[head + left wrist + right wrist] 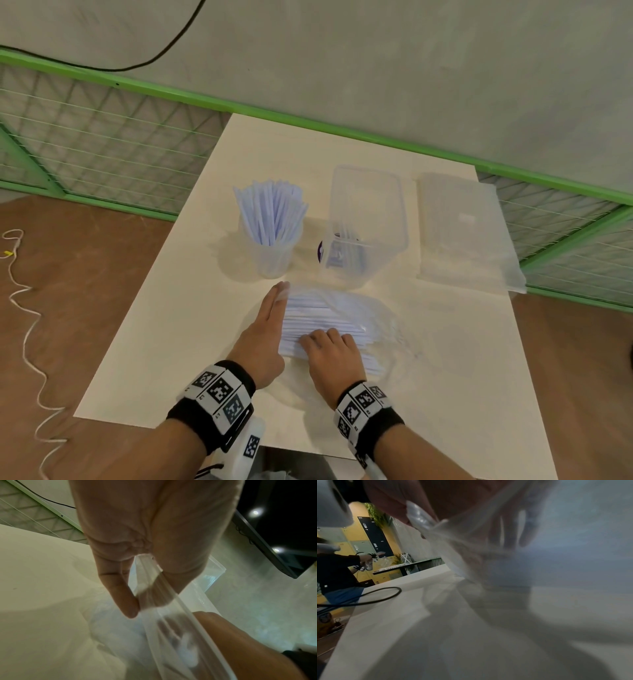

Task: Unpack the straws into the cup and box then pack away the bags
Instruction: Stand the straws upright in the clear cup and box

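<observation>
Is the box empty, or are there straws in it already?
Nearly empty. The clear box shows only a few straws at its near end; the cup is packed full.

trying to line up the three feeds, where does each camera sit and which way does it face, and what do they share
Head: worn on the head, looking forward and down at the table, cup and box; shows both forearms, left hand and right hand.
Left wrist: looks along the left hand's fingers pinching the bag; right forearm shows.
Right wrist: sits low over the table, looking along the right hand's fingers inside the bag.
Shared: all three show the bag of straws.
</observation>
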`<action>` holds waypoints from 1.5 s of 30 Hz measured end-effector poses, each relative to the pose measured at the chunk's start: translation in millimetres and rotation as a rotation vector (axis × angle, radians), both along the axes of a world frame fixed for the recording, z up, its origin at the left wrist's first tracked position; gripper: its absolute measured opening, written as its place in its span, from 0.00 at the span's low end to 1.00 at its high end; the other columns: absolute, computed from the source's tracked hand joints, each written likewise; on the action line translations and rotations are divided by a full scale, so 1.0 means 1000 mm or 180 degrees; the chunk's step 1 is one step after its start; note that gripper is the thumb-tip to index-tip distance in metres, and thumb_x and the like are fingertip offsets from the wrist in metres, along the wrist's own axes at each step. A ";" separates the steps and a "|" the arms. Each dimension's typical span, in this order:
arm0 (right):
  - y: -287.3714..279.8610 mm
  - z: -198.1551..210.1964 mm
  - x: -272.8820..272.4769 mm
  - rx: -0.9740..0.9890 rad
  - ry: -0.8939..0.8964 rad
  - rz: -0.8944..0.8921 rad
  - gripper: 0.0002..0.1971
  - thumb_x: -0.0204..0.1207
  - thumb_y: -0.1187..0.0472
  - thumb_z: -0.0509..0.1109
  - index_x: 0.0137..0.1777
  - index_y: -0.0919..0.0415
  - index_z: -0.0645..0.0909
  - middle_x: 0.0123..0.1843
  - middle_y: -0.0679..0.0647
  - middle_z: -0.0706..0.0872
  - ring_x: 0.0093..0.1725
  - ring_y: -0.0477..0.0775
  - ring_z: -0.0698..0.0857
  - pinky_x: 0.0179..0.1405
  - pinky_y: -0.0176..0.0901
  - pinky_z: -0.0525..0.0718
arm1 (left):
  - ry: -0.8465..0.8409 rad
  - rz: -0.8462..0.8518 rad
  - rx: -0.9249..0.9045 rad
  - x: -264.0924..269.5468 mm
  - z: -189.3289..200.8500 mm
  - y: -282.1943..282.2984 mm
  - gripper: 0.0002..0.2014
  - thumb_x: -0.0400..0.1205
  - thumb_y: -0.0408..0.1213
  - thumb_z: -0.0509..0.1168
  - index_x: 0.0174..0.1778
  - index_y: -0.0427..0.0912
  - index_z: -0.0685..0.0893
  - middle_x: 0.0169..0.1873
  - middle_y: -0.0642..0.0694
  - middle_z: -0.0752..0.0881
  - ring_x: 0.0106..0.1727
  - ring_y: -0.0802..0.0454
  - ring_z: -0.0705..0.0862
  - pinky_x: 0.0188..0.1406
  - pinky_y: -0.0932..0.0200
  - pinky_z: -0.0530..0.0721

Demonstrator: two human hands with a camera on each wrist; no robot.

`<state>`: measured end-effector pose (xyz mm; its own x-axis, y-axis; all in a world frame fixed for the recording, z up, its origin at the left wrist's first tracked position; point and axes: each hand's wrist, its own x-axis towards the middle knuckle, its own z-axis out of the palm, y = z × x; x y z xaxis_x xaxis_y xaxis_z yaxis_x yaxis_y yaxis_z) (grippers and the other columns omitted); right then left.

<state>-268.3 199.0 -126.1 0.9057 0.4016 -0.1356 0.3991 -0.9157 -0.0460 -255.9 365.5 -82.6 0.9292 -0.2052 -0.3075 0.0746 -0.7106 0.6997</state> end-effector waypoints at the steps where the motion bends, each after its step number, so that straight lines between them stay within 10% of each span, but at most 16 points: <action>1: 0.001 0.001 0.001 0.0013 -0.0017 -0.0002 0.22 0.50 0.64 0.83 0.47 0.51 0.87 0.42 0.47 0.87 0.40 0.55 0.85 0.36 0.47 0.83 | 0.0006 0.0012 -0.0003 0.000 0.000 0.001 0.56 0.69 0.18 0.62 0.86 0.54 0.38 0.84 0.63 0.36 0.74 0.51 0.73 0.48 0.62 0.80; 18: 0.015 0.007 0.012 -0.0292 0.0283 -0.0139 0.14 0.52 0.64 0.80 0.39 0.54 0.87 0.40 0.51 0.86 0.38 0.56 0.84 0.36 0.50 0.82 | 0.0066 0.0020 -0.0012 0.000 0.000 0.001 0.56 0.68 0.18 0.62 0.85 0.55 0.39 0.83 0.66 0.37 0.69 0.47 0.77 0.53 0.51 0.85; 24: 0.015 0.014 0.017 -0.0462 0.0412 0.0064 0.14 0.74 0.65 0.65 0.59 0.60 0.82 0.60 0.57 0.82 0.61 0.63 0.78 0.61 0.57 0.73 | 0.0071 0.0030 -0.0006 0.000 0.000 0.002 0.55 0.69 0.17 0.61 0.85 0.55 0.39 0.83 0.66 0.37 0.71 0.47 0.76 0.55 0.51 0.85; 35: 0.018 0.018 0.019 -0.0681 0.0610 0.0177 0.15 0.76 0.59 0.65 0.61 0.61 0.81 0.65 0.58 0.79 0.66 0.64 0.73 0.66 0.57 0.70 | 0.0103 0.0009 0.0003 0.001 -0.002 0.003 0.56 0.69 0.17 0.61 0.85 0.56 0.38 0.83 0.66 0.36 0.69 0.46 0.78 0.54 0.50 0.86; 45: -0.013 0.038 0.022 0.0779 0.0577 -0.0477 0.12 0.78 0.45 0.61 0.54 0.50 0.77 0.44 0.51 0.88 0.45 0.59 0.86 0.47 0.48 0.76 | 0.0114 0.0072 -0.0034 0.005 -0.002 0.011 0.56 0.68 0.17 0.61 0.85 0.58 0.39 0.82 0.67 0.38 0.67 0.43 0.79 0.56 0.47 0.86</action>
